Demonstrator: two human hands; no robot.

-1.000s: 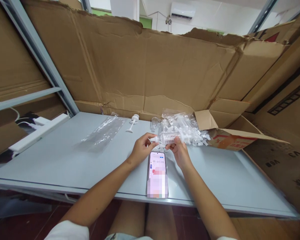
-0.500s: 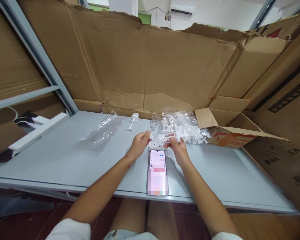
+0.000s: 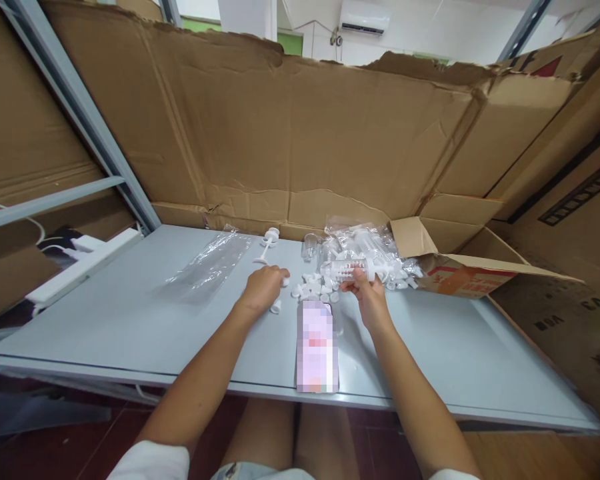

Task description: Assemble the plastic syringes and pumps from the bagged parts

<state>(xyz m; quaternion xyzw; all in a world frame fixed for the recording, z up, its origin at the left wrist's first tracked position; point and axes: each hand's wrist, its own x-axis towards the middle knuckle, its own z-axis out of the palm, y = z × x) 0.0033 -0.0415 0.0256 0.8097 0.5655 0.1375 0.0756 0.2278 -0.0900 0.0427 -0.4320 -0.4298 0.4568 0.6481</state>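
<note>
The right hand (image 3: 367, 297) has its grip closed round a clear syringe barrel (image 3: 347, 269) above the table (image 3: 130, 320) — the left hand (image 3: 261, 288), fingers curled, rests on small white caps (image 3: 313, 288) beside the phone (image 3: 317, 343).

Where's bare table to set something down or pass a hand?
Bare: the near left of the table, below the plastic bag, and the near right, between the phone and the box. Crowded: caps and syringes around the left hand and right hand.

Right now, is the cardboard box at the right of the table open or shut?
Open. The cardboard box lies on its side with its flaps spread toward the pile of clear plastic parts beside the right hand.
</note>
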